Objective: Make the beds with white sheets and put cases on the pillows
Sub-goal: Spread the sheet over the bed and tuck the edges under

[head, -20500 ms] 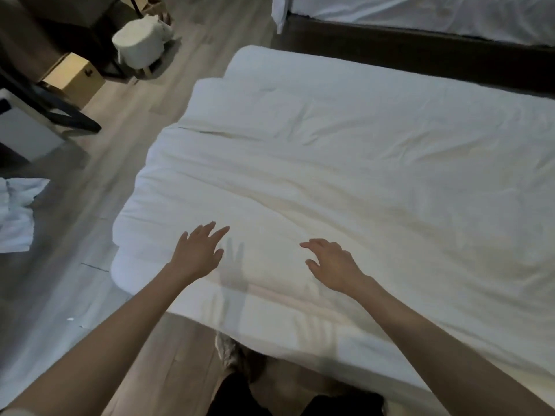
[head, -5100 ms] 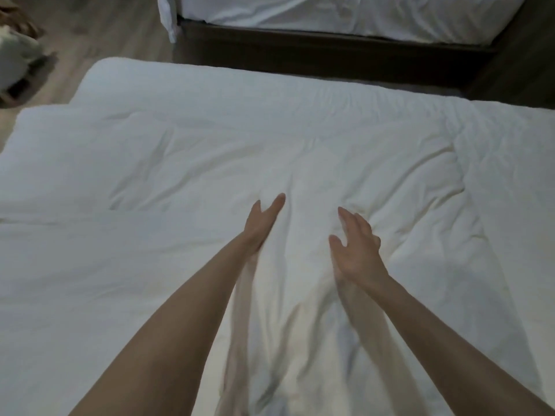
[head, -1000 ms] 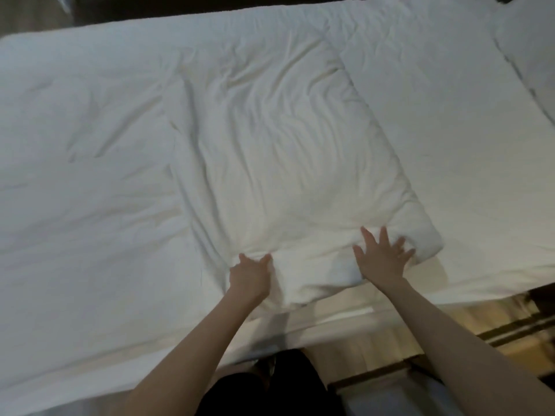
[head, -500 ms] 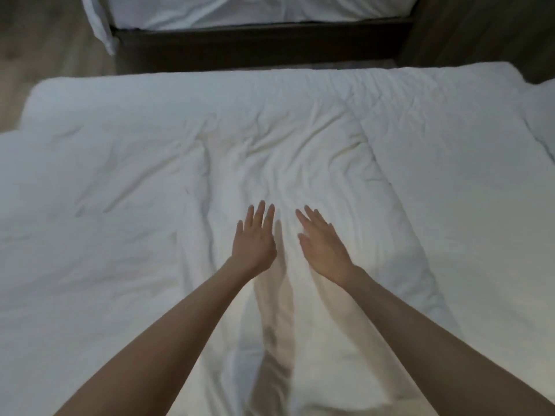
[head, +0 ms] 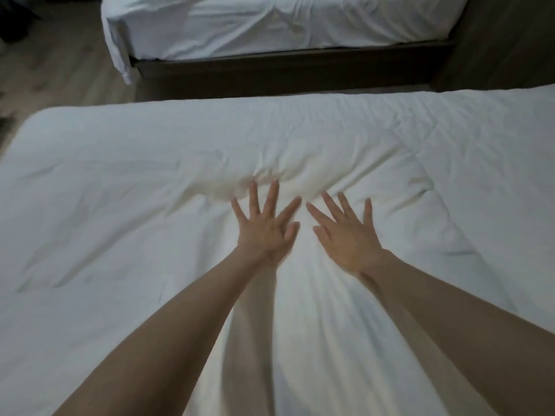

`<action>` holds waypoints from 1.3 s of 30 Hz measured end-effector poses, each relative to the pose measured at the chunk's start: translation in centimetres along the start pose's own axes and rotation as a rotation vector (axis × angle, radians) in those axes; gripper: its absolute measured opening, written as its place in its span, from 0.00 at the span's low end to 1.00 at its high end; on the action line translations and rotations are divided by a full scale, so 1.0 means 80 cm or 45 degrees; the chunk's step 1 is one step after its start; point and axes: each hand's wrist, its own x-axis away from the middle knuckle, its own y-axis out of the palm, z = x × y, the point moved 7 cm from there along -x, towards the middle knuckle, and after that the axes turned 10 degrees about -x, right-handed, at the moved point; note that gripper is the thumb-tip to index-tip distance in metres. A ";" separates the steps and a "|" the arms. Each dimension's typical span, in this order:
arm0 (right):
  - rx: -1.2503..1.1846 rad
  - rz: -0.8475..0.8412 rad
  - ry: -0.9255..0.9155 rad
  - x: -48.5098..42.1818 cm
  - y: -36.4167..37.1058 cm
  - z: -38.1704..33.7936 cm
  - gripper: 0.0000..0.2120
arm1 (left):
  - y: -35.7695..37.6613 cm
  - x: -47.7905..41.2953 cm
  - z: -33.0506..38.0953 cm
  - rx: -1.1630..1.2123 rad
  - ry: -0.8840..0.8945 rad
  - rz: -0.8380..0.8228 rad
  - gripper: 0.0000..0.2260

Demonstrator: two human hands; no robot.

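A white duvet covers the near bed and fills most of the head view. My left hand lies flat on its middle with fingers spread and straight. My right hand lies flat just to the right of it, fingers spread too. A raised fold of fabric bunches right in front of my fingertips. Both forearms reach in from the bottom edge. A second bed with a white sheet stands beyond, its sheet rumpled and hanging at the left corner.
The second bed's dark wooden frame runs across the top, with a narrow gap between the two beds. Wooden floor shows at the upper left. A dark panel rises at the upper right.
Both hands have slid forward across the duvet with fingers spread wider, pushing a fold of fabric ahead of them. A second ago they were at the duvet's near edge.
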 end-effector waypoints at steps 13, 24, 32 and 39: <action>-0.182 0.200 0.627 0.002 -0.039 0.133 0.30 | 0.005 -0.038 -0.130 0.338 -0.769 0.112 0.36; -0.087 0.244 0.327 0.161 -0.002 0.062 0.24 | 0.009 0.131 0.046 0.251 -0.192 -0.058 0.25; -0.347 0.333 0.771 0.242 -0.039 0.163 0.26 | -0.016 0.172 0.048 0.310 -0.342 -0.042 0.26; -0.171 0.163 0.486 0.393 0.034 0.066 0.28 | 0.014 0.314 0.170 0.181 -0.012 -0.084 0.28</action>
